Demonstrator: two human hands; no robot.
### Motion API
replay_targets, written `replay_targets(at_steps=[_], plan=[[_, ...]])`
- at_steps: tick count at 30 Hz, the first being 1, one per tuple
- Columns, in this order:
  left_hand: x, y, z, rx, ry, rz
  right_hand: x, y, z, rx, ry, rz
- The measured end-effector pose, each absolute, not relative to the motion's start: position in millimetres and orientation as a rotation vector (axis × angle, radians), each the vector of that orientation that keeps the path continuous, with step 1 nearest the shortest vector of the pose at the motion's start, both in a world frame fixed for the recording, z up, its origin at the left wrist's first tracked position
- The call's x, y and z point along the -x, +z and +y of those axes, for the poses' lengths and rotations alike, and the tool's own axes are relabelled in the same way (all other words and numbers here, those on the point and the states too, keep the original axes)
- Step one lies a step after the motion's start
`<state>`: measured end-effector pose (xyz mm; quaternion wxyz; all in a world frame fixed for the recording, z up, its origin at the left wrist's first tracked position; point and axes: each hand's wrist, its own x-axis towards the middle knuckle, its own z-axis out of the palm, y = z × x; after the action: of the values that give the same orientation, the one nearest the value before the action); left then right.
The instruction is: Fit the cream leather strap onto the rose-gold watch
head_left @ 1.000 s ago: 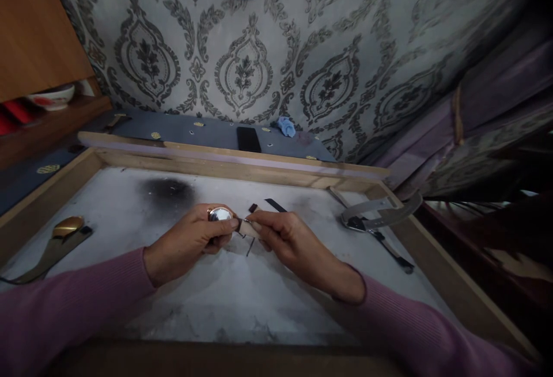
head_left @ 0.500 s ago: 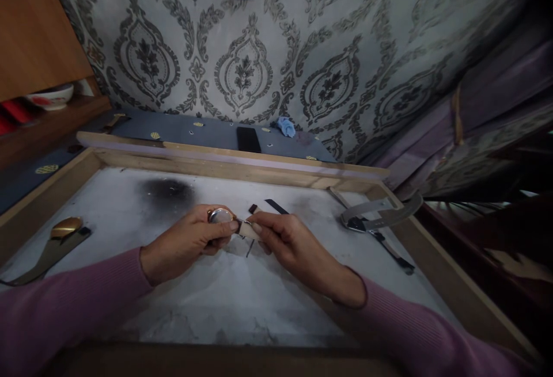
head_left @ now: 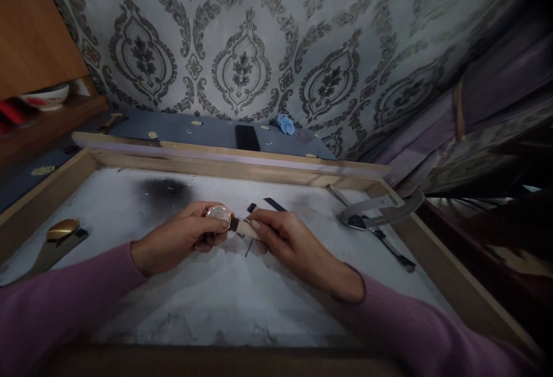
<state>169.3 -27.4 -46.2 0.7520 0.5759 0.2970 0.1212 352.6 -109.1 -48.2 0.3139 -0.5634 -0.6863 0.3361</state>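
Observation:
My left hand (head_left: 184,232) is closed on a round watch case (head_left: 218,216) with a gold-coloured rim, its thumb lying over the lower right edge. From the case a strap (head_left: 244,228), dark brown at the near end and pale beyond, runs to the right. My right hand (head_left: 285,233) pinches that strap between thumb and fingers. A small thin metal piece shows at its fingertips, too small to name. Beneath the hands a thin dark sliver (head_left: 249,248) lies on the white surface. Just behind the right hand are a brown strap end (head_left: 252,208) and a black strip (head_left: 275,204).
A wooden-rimmed tray (head_left: 233,161) surrounds the work. At its left lies a gold-coloured watch (head_left: 63,229) on a grey-green strap; at the right, a watch with a grey strap (head_left: 375,213). Behind the rim are a black phone (head_left: 247,137) and a blue cloth (head_left: 285,124).
The left hand with the watch case has shifted slightly left, and its thumb has slid back onto the case, showing more of the strap. The right hand keeps its pinch.

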Motion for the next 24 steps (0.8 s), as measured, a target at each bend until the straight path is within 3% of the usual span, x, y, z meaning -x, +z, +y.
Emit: replay_targets(at_steps=[11,24], plan=[[-167.7,-44.2,-22.9,-1.293,0.246,0.622,-352.9,-51.1,-107.8,1.46,0.984,-1.638],[-165.5,-43.2,-21.4,-1.274,0.179,0.573,-354.7,-55.6,-106.4,1.543,0.831,-1.569]])
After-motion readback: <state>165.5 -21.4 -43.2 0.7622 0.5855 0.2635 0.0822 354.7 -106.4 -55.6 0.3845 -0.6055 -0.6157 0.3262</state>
